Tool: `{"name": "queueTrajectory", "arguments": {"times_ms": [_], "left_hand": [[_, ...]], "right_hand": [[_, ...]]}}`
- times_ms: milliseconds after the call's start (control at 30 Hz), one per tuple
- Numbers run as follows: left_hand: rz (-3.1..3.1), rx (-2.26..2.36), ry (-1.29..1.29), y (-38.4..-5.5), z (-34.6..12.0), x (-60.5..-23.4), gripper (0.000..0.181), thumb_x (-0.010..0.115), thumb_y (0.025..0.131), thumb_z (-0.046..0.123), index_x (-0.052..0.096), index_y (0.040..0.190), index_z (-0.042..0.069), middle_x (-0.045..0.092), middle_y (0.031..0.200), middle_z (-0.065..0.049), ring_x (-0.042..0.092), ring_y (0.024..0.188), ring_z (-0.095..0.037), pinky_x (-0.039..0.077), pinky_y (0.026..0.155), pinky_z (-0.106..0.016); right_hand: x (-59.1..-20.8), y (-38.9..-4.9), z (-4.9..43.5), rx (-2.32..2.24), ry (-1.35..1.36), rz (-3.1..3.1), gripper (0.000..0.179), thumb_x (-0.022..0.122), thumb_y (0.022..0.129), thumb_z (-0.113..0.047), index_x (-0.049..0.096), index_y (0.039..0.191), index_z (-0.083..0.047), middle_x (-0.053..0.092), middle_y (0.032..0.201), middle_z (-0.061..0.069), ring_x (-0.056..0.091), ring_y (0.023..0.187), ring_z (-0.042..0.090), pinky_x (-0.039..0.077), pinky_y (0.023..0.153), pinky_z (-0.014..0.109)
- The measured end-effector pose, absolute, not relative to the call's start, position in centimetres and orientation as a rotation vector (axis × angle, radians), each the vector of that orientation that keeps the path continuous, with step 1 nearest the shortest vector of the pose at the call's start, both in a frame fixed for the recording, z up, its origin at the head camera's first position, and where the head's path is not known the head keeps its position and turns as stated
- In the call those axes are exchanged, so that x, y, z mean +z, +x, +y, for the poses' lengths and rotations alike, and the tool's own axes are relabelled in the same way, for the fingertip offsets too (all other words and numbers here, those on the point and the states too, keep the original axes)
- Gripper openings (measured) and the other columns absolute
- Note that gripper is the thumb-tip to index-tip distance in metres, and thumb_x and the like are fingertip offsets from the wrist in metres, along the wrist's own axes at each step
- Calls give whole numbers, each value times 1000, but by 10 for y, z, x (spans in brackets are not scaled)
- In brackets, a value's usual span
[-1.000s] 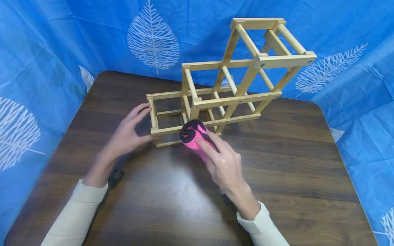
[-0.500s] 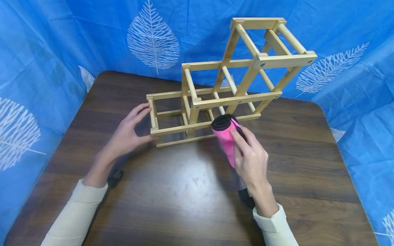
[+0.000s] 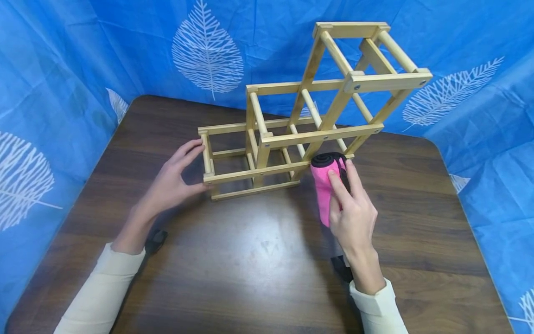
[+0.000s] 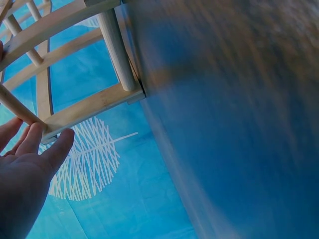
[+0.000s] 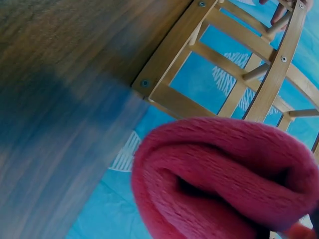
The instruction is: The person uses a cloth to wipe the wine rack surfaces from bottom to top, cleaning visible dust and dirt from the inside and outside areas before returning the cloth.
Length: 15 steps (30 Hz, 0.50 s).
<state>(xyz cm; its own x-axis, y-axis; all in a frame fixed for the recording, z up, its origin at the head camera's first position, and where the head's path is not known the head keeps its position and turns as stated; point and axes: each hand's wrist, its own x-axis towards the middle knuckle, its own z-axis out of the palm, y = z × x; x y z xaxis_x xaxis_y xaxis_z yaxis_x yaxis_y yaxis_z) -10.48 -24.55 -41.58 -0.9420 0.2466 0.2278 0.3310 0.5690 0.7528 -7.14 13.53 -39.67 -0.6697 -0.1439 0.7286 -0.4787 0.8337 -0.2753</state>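
Observation:
A stepped wooden rack point(image 3: 273, 170) of slats and round dowels stands on the dark table. My left hand point(image 3: 168, 183) holds its low left end, fingers on the end dowel and thumb by the front corner. In the left wrist view, fingertips of that hand point(image 4: 30, 154) meet the dowel. My right hand point(image 3: 354, 215) grips a rolled pink towel point(image 3: 325, 185) with a black spiral edge on top. The towel is nearly upright, overlapping the rack's front rail toward the right. In the right wrist view the plush roll point(image 5: 219, 174) covers part of the rack.
The wood-grain table point(image 3: 233, 278) extends in front of and beside the rack. A blue curtain point(image 3: 142, 51) with white leaf prints hangs close behind and on both sides. Black straps show beneath both wrists.
My right hand has carried the towel rightward along the rack's front, from near the lower step to under the taller part, and the roll now stands more upright. The left hand stays put.

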Motion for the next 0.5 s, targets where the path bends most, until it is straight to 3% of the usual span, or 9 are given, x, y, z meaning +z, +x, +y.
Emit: {"name": "queueTrajectory", "arguments": {"times_ms": [167, 333, 500], "left_hand": [[-2696, -1321, -487, -104, -246, -417, 90, 88, 73, 9, 41, 150, 8, 30, 157, -6, 26, 144, -29, 30, 110, -59], [-2683, -1332, -503, -105, -246, -418, 89, 88, 74, 7, 41, 150, 7, 30, 157, -7, 26, 144, -30, 29, 110, -60], [-2690, -1344, -498, -105, -247, -417, 89, 87, 74, 7, 41, 150, 7, 29, 157, -7, 25, 145, -30, 28, 110, -60]], "right_hand": [[-398, -74, 132, 501, 514, -2378, 39, 60, 89, 1, 70, 124, -12, 57, 139, 11, 62, 80, 42, 51, 56, 57], [-398, -76, 134, 532, 470, -2406, 44, 55, 88, 5, 64, 130, -5, 56, 137, 17, 63, 86, 44, 53, 68, 57], [-398, -77, 139, 597, 392, -2386, 46, 60, 85, 11, 62, 131, 1, 57, 134, 23, 63, 98, 46, 53, 76, 61]]}}
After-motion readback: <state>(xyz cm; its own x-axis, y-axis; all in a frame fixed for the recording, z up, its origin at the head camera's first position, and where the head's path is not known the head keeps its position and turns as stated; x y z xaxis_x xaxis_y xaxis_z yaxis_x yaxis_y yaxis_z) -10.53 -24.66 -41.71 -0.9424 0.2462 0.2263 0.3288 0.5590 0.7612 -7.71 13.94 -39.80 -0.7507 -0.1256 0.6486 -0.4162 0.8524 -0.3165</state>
